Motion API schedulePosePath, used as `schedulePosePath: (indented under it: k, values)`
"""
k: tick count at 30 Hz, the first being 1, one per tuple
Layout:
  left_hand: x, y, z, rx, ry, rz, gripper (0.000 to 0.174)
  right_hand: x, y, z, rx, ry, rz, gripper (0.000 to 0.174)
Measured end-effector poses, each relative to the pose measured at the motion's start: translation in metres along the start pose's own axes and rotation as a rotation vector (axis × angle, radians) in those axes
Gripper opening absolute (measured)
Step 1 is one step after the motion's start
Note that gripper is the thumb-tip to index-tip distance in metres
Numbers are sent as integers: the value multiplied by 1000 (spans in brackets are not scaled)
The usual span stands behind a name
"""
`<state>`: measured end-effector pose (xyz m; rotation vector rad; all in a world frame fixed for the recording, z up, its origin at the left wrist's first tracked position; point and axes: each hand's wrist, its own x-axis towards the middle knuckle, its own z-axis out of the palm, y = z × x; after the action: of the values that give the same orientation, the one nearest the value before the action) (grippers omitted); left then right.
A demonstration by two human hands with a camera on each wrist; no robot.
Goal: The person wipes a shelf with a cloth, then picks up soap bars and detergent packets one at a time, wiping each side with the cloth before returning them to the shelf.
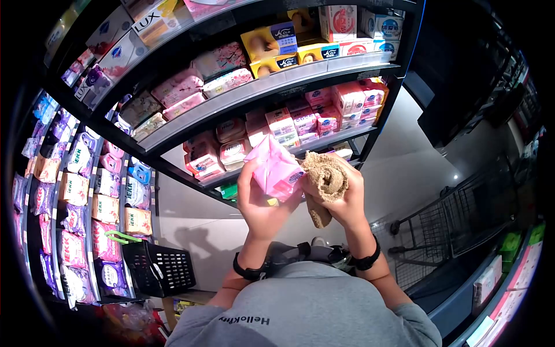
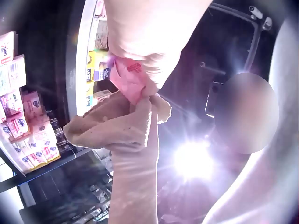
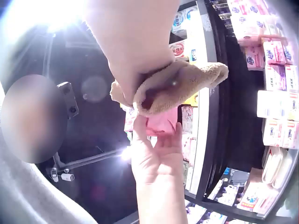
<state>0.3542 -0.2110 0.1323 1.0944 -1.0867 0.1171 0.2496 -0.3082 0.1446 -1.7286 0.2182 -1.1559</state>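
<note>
In the head view my left hand (image 1: 258,211) holds a pink plastic-wrapped package (image 1: 270,166), thumb on its left side. Beside it, my right hand (image 1: 351,199) grips a bunched brown terry cloth (image 1: 325,176), rolled into a spiral on top with one end hanging down. The cloth's edge meets the package's right side. Seen from the left wrist, the pink package (image 2: 128,79) sits under the fingers, just above the folded cloth (image 2: 117,123). From the right wrist, the cloth (image 3: 180,84) overlaps the package (image 3: 161,123), hiding part of it.
Shelves of boxed and wrapped soap (image 1: 283,124) stand right in front of the hands. More bagged goods (image 1: 75,191) line racks on the left. A black basket (image 1: 165,269) is at lower left, and a wire shopping cart (image 1: 428,231) stands on the right.
</note>
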Motion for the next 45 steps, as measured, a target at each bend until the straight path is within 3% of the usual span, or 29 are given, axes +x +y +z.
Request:
schedulePosePath:
  k: [7, 12, 15, 18, 25, 27, 28, 36, 43, 45]
  values:
    - [-1, -1, 2, -108, -26, -175, 72, -1, 9, 2, 66, -16, 90, 36]
    - [-4, -2, -2, -110, -25, -178, 63, -1, 6, 7, 72, -25, 3, 39]
    - [-3, 1, 2, 108, -61, -136, 55, -1, -3, 6, 196, 56, 121, 39]
    - [-4, 4, 1, 300, -65, -12, 56, 0, -6, 4, 127, 17, 41, 37]
    - [-8, 7, 1, 94, -49, -106, 59, 5, -9, 1, 88, -26, -76, 32]
    - [-7, 9, 5, 69, -33, -110, 60, 1, -6, -1, 60, -14, -52, 32]
    - [-8, 9, 8, 44, -11, -113, 60, 0, -10, -1, 134, -6, 60, 33]
    - [-2, 16, 13, -93, -17, -95, 61, -2, -16, -8, 80, -21, 11, 30]
    - [-3, 16, 1, -60, 76, -102, 60, -5, -10, -7, -20, -112, -7, 37]
    - [-5, 16, -2, -125, 145, -176, 61, -5, -10, -4, 70, -104, 44, 35]
